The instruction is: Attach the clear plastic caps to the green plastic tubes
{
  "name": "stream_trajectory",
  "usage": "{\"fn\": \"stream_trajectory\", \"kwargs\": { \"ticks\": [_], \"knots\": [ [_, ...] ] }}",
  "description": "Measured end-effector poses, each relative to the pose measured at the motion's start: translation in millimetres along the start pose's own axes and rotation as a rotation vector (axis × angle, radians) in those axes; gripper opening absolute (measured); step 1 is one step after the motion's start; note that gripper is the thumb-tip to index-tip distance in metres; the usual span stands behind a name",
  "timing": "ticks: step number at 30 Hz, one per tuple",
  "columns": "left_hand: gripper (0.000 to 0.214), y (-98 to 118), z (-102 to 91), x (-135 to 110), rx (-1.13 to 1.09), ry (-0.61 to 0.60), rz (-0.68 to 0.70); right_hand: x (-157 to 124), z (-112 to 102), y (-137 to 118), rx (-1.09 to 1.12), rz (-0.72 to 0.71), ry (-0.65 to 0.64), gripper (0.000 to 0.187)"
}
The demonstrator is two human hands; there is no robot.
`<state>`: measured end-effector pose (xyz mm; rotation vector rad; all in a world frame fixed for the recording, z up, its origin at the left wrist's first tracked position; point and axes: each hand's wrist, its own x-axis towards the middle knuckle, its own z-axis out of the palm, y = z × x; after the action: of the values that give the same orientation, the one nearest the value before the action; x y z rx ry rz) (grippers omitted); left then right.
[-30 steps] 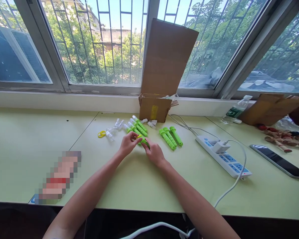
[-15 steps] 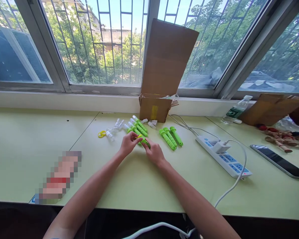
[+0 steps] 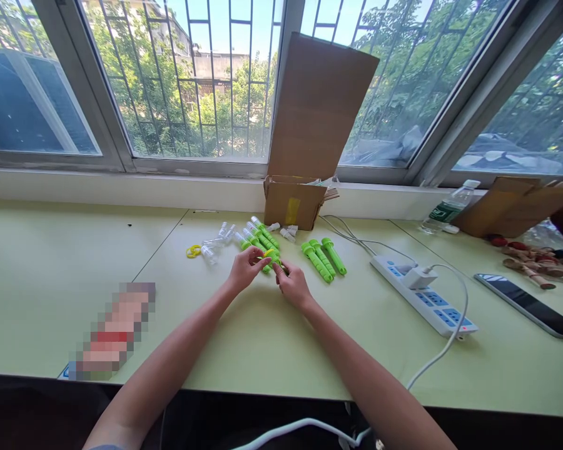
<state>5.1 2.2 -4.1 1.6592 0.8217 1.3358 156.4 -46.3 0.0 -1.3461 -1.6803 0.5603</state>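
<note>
My left hand (image 3: 246, 269) pinches a small yellow ring (image 3: 268, 253) against the end of a green ribbed plastic handle (image 3: 274, 256). My right hand (image 3: 293, 284) is closed around that same handle, and its fingers hide part of it. Just beyond my hands lie several green handles with clear tips (image 3: 264, 235). To the right, 3 green handles without clear tips (image 3: 317, 261) rest side by side. Left of my hands are several loose clear plastic caps (image 3: 209, 252) and some yellow rings (image 3: 193, 251).
A cardboard box (image 3: 293, 203) with its flap raised stands against the window sill. On the right are a white power strip (image 3: 422, 294) with a plugged-in charger, a phone (image 3: 528, 304), a water bottle (image 3: 453, 206) and small wooden pieces (image 3: 528, 262). A blurred-out flat item (image 3: 115, 331) lies at left.
The green handle has turned slightly between my fingers, and its end shows more now. My right hand's fingers have shifted a little on it. The view has moved slightly.
</note>
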Motion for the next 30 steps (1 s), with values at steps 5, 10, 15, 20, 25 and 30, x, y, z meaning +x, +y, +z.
{"fn": "stream_trajectory", "kwargs": {
  "ticks": [5,10,15,20,25,30],
  "knots": [
    [0.03,1.6,0.0,-1.3,-0.004,-0.003,0.015,1.5,-1.9,2.1,0.077,0.036,-0.022,0.038],
    [0.03,2.9,-1.1,-1.8,-0.007,0.01,0.002,1.1,-0.4,3.4,0.151,0.073,-0.073,0.037],
    [0.029,1.7,-2.3,-1.2,-0.006,0.034,-0.001,-0.2,2.4,2.8,0.223,0.108,-0.108,0.033],
    [0.026,1.3,-4.2,-0.1,-0.011,0.044,-0.01,-0.6,5.2,2.2,0.283,0.146,-0.139,0.03],
    [0.027,2.7,-4.8,-0.6,-0.016,0.035,-0.01,-0.7,6.4,0.0,0.319,0.174,-0.153,0.031],
    [0.029,6.6,-1.7,-2.1,-0.023,0.067,-0.029,-0.8,6.4,-2.8,0.295,0.193,-0.16,0.035]
  ]
}}
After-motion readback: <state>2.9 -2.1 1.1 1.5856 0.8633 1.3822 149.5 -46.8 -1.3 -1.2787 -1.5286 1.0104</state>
